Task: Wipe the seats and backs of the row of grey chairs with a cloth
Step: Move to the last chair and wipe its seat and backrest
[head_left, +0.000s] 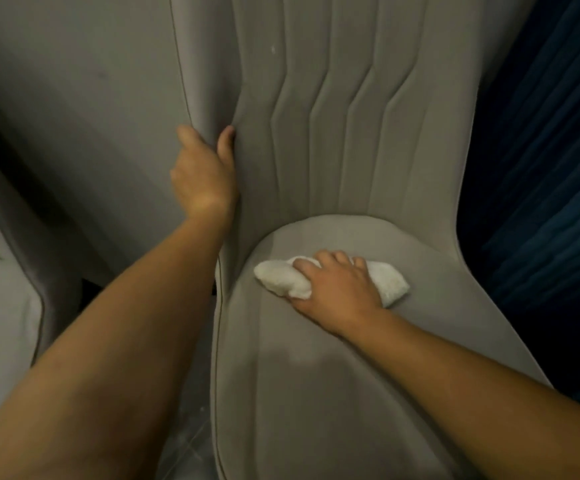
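Note:
A grey upholstered chair point(344, 393) fills the middle of the head view, its ribbed back point(344, 109) rising above a rounded seat. My right hand point(337, 289) presses a folded white cloth point(281, 278) flat on the rear part of the seat, fingers curled over it. The cloth sticks out on both sides of the hand. My left hand point(203, 174) grips the left side edge of the chair back, thumb on the front face and fingers wrapped behind it.
A second grey chair point(1, 299) stands at the left edge, partly out of frame. A grey wall point(74, 98) lies behind the left arm. Dark blue pleated fabric point(551, 168) hangs close on the right of the chair.

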Tool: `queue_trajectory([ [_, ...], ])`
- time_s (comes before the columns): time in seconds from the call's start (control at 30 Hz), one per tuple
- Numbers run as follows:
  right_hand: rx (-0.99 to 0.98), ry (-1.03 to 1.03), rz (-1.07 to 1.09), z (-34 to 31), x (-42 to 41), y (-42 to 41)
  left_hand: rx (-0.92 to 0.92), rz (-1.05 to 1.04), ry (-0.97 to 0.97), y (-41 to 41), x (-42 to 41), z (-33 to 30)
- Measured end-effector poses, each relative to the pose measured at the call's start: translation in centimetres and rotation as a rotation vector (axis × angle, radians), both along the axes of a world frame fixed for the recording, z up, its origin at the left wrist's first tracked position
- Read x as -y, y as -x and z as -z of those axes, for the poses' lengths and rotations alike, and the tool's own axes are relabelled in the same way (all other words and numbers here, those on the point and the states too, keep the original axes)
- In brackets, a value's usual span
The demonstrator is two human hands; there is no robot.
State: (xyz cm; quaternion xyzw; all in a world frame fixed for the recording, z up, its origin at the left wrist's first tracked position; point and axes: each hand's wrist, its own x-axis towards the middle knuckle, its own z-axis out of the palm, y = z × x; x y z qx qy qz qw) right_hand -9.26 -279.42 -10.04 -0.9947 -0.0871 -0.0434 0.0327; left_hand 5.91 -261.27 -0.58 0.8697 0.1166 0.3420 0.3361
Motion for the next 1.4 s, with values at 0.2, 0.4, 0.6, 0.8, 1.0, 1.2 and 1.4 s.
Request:
queue_trajectory([
  [0.2, -0.033, -0.281, 0.35, -6.3, 5.5, -8.5, -0.009, -0.012, 0.018, 0.0, 0.2, 0.0],
  [0.4, 0.6, -0.72, 0.214, -15.4, 0.6, -12.2, 0.015, -0.005, 0.076, -0.1, -0.1, 0.3],
  [0.6, 0.988, -0.514, -0.103, -21.9, -8.3, -16.0, -0.02, 0.007, 0.156, 0.2, -0.2, 0.7],
  [0.8, 0.72, -0.191, -0.225, -19.6, -11.5, -17.5, -0.045, 0.031, 0.183, 0.5, -0.6, 2.0],
  [1.0, 0.758, 0.124, -0.469, -20.3, -8.7, -18.6, -0.063, 0.042, 0.163, 0.9, -0.6, 2.6],
  [1.2, 0.886, 0.319, -0.602, -23.7, -7.3, -20.9, -0.045, 0.021, 0.103, 1.6, -0.1, 3.1],
  [1.4, 0.836, 0.287, -0.318, -28.0, -5.3, -22.6, -0.023, 0.055, 0.095, 2.5, 0.3, 2.5],
])
